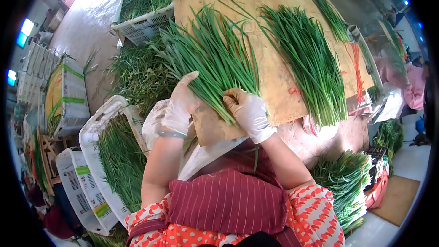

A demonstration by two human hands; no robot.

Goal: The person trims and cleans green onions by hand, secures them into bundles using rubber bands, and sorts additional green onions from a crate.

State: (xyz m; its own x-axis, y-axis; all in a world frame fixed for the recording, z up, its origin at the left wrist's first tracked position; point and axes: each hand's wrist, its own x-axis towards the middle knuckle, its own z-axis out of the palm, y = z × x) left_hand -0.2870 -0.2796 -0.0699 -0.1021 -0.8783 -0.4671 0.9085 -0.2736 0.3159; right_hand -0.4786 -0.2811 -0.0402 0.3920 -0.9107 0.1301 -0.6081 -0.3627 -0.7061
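A loose fan of green garlic chives (pixel 215 55) lies on a tan board (pixel 279 105) in front of me, pale stem ends towards me. My left hand (pixel 182 103), in a whitish glove, rests against the left edge of this fan. Its thumb is stretched out, and its other fingers are partly hidden by the leaves. At the stem ends, my right hand (pixel 249 112), also gloved, has its stained fingertips curled and pinched on some chives. A second, neater bunch of chives (pixel 306 59) lies to the right, and a smaller bunch (pixel 327 11) sits at the far right corner.
Red ties (pixel 356 71) hang over the board's right edge. White crates of chives stand at back left (pixel 146 29) and near left (pixel 107 119). Leaf scraps (pixel 137 77) are heaped left of the board. Stacked chives (pixel 345 185) stand low right. A person in pink (pixel 414 84) is far right.
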